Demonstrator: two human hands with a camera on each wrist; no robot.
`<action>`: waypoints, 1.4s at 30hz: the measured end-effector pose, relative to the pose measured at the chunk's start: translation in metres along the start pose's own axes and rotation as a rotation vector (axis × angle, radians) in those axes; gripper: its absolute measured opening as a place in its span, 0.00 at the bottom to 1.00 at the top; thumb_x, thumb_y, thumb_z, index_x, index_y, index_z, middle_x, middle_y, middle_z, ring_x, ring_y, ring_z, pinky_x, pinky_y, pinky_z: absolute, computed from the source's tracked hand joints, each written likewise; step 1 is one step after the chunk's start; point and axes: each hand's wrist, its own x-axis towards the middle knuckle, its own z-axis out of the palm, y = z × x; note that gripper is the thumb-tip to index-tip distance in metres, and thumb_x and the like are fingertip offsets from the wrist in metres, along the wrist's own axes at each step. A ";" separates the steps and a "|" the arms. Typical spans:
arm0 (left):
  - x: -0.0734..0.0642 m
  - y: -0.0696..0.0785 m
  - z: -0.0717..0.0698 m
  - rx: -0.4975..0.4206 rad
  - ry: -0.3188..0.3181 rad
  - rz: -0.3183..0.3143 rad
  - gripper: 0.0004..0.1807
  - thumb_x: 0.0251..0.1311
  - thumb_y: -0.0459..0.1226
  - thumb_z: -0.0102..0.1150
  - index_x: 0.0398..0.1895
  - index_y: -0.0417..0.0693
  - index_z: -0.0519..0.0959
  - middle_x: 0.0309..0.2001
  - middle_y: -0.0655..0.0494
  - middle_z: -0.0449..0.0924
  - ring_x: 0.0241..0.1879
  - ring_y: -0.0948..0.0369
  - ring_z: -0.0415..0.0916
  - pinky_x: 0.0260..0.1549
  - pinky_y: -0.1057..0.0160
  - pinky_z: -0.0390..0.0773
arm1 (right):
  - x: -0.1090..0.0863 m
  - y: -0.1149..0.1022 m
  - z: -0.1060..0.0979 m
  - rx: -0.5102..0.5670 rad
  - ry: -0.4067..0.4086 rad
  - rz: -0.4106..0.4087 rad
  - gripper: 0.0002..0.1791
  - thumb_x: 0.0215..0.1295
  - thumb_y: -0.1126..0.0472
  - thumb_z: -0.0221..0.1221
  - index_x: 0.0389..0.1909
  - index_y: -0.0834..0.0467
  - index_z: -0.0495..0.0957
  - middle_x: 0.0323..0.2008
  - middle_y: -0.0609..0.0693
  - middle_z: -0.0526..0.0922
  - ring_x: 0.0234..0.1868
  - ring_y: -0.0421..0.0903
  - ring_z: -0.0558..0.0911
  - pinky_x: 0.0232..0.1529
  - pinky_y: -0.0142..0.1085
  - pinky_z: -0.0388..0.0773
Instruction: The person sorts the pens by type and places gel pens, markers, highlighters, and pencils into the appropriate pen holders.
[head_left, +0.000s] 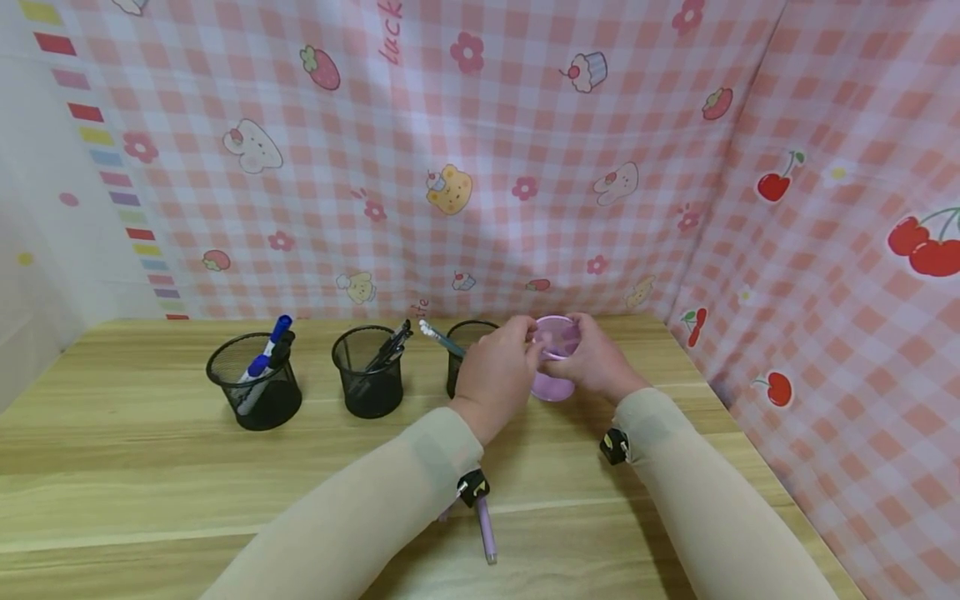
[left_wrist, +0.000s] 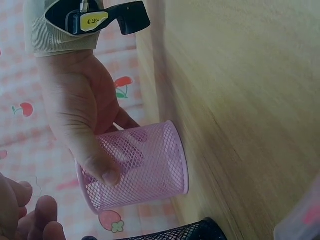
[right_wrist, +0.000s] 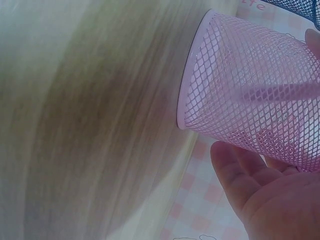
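Observation:
A pink mesh pen holder (head_left: 553, 388) stands upright on the table, towards the back right. My right hand (head_left: 600, 360) grips it from the right. In the left wrist view its thumb (left_wrist: 102, 167) lies along the mesh wall of the pink holder (left_wrist: 150, 170). My left hand (head_left: 498, 367) is at the left of the holder's rim, its loosely bent fingers (left_wrist: 46, 207) showing nothing between them in the left wrist view. Through the mesh in the right wrist view, a slim darker pink streak crosses inside the holder (right_wrist: 225, 60).
Left of the hands stand black mesh holders: one with blue and black markers (head_left: 258, 367), one with black pens (head_left: 386, 346), and one, partly behind my left hand, with a white-topped pencil (head_left: 438, 335). A purple pen (head_left: 487, 533) lies near my left sleeve. Checkered cloth (head_left: 480, 150) hangs behind.

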 end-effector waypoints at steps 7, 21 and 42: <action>-0.001 -0.001 -0.001 0.013 -0.035 -0.021 0.20 0.79 0.47 0.56 0.65 0.48 0.78 0.55 0.51 0.89 0.47 0.54 0.89 0.45 0.52 0.86 | 0.001 0.002 0.001 0.017 0.016 -0.014 0.62 0.51 0.52 0.82 0.79 0.65 0.53 0.65 0.66 0.74 0.66 0.63 0.77 0.68 0.54 0.76; -0.008 -0.005 -0.009 -0.007 -0.045 -0.001 0.22 0.78 0.49 0.57 0.67 0.49 0.77 0.59 0.52 0.88 0.50 0.54 0.88 0.48 0.52 0.87 | 0.000 0.002 0.002 0.000 0.018 -0.016 0.61 0.51 0.53 0.81 0.79 0.66 0.53 0.67 0.67 0.73 0.67 0.64 0.76 0.70 0.56 0.74; -0.045 -0.039 -0.048 0.075 -0.237 -0.057 0.21 0.74 0.51 0.62 0.62 0.50 0.80 0.40 0.63 0.87 0.30 0.67 0.79 0.34 0.62 0.81 | 0.000 0.000 0.003 -0.003 0.023 -0.015 0.60 0.51 0.55 0.81 0.79 0.65 0.54 0.67 0.66 0.74 0.68 0.64 0.76 0.71 0.57 0.73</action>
